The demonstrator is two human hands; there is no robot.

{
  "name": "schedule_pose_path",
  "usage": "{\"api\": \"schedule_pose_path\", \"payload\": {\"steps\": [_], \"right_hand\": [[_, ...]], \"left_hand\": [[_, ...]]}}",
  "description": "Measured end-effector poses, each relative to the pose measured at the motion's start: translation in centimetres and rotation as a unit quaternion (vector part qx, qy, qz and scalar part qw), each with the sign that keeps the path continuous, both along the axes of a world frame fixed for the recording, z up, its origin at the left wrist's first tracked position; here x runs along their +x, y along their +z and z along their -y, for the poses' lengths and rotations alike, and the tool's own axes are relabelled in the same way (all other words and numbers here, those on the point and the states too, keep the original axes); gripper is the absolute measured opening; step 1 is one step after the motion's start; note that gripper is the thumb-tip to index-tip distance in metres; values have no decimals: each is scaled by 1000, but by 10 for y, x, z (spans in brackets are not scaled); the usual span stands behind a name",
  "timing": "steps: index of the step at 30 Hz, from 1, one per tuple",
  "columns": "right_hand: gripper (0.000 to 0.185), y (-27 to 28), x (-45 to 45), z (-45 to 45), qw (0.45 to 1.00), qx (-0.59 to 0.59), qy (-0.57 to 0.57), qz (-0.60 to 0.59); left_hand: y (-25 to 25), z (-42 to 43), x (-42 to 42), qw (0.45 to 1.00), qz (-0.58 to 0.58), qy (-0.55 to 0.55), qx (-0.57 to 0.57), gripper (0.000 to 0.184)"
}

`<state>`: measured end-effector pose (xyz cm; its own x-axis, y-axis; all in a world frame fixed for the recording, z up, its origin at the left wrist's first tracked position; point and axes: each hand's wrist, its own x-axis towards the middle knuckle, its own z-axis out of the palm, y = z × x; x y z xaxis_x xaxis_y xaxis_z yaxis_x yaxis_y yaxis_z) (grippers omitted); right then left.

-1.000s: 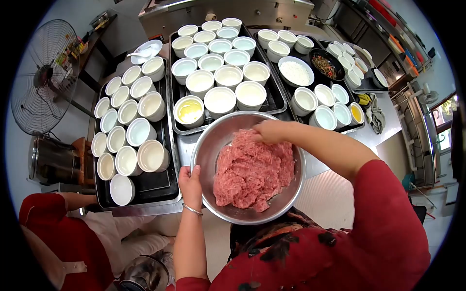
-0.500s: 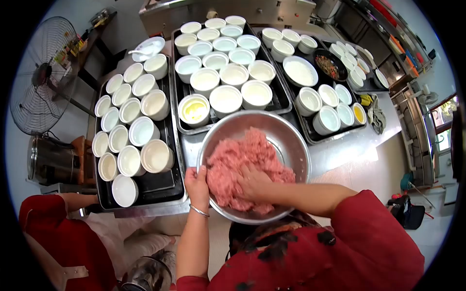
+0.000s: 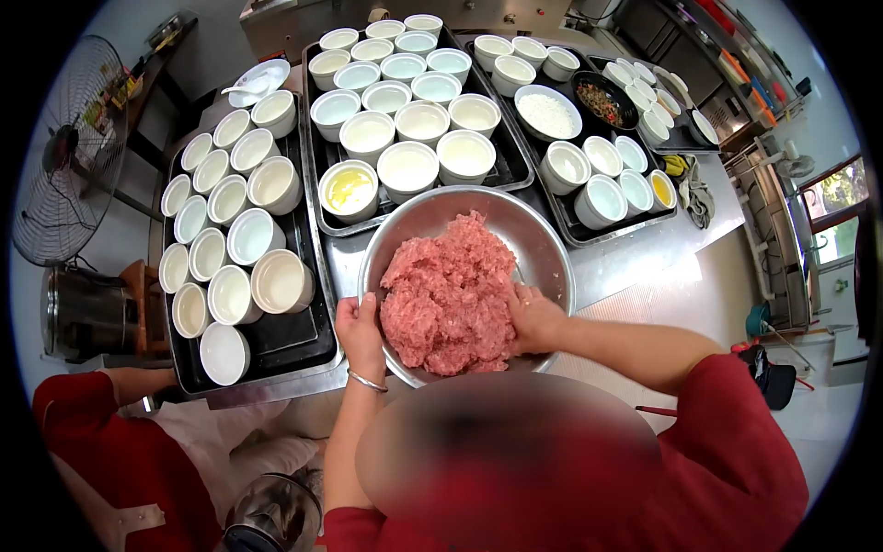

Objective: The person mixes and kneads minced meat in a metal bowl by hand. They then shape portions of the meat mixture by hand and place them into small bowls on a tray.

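A wide metal bowl [image 3: 557, 276] holds a large mound of pink minced meat [image 3: 446, 299]. My left hand [image 3: 360, 329] grips the bowl's left rim, thumb over the edge; a bangle circles that wrist. Inside the bowl, my right hand [image 3: 538, 317] presses against the right side of the meat with curved fingers, partly hidden by the meat. Just beyond the bowl's far rim stands a white ramekin [image 3: 349, 190] with yellow liquid in it.
Dark trays [image 3: 276, 345] of white ramekins stand left, ahead and right. The right tray also carries a bowl of white grains [image 3: 549, 112] and a black bowl of chopped mix [image 3: 604, 99]. Another person's red sleeve [image 3: 74, 396] is at lower left; a fan [image 3: 69, 152] stands behind.
My right hand has moved from the middle of the meat to its right side. The meat is gathered into a more compact mound. My left hand stays on the rim.
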<state>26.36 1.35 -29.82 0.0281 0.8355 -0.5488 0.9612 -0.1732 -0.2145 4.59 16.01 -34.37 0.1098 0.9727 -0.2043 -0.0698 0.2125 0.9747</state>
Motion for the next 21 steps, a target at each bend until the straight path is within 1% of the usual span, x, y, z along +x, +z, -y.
{"api": "schedule_pose_path", "payload": {"steps": [1,2,3,4,5,6,7,8,9,10,11,12,13,14,15,16,18,20,21], "right_hand": [[86,-11,-13,-2,994,33,-102,-14],[80,-18,-23,-7,976,64,-204,-28],[73,-22,-29,-12,944,39,-313,-94],[73,-19,-36,-17,944,41,-313,-92],[72,-15,-43,-22,836,87,-427,-333],[72,-10,-49,-27,658,126,-503,-547],[72,17,-55,-36,602,89,-546,-575],[72,32,-59,-41,604,89,-544,-576],[74,44,-60,-47,724,137,-472,-484],[77,49,-61,-51,821,180,-387,-378],[72,24,-63,-61,893,307,-197,-262],[72,5,-68,-54,894,308,-196,-261],[67,17,-84,-61,957,208,-146,-142],[63,22,-91,-68,990,104,-89,-18],[58,11,-87,-69,994,105,-6,-1],[58,1,-82,-77,995,104,-5,-4],[58,-11,-69,-91,999,-23,39,-20],[56,2,-61,-88,999,1,46,-2],[57,13,-53,-77,996,46,39,-65]], "left_hand": [[0,-1,1,1000,25,6,-2,18],[1,-1,1,1000,25,6,-1,18],[2,0,1,1000,14,3,0,18],[3,-1,2,1000,5,0,4,18],[3,-2,2,1000,8,0,6,18],[2,-3,1,1000,-6,-9,4,18],[0,-3,-1,1000,-22,-16,0,18],[-3,-3,-4,1000,-21,-14,1,18],[-6,-4,-3,1000,-10,-17,-7,18],[-7,-5,-2,1000,0,-20,-15,18],[-6,-5,-2,1000,5,-18,-25,17],[-5,-3,-1,1000,7,-18,-25,17],[-4,-2,-1,999,6,-20,-25,18],[-4,-4,-1,1000,5,-19,-22,18],[-9,-5,-4,999,9,-21,-29,18],[-8,-5,-4,999,7,-19,-30,18],[-2,-3,-1,995,83,-19,-51,16],[1,-5,-1,994,88,-27,-54,15],[0,-5,-1,994,88,-26,-51,15]]}}
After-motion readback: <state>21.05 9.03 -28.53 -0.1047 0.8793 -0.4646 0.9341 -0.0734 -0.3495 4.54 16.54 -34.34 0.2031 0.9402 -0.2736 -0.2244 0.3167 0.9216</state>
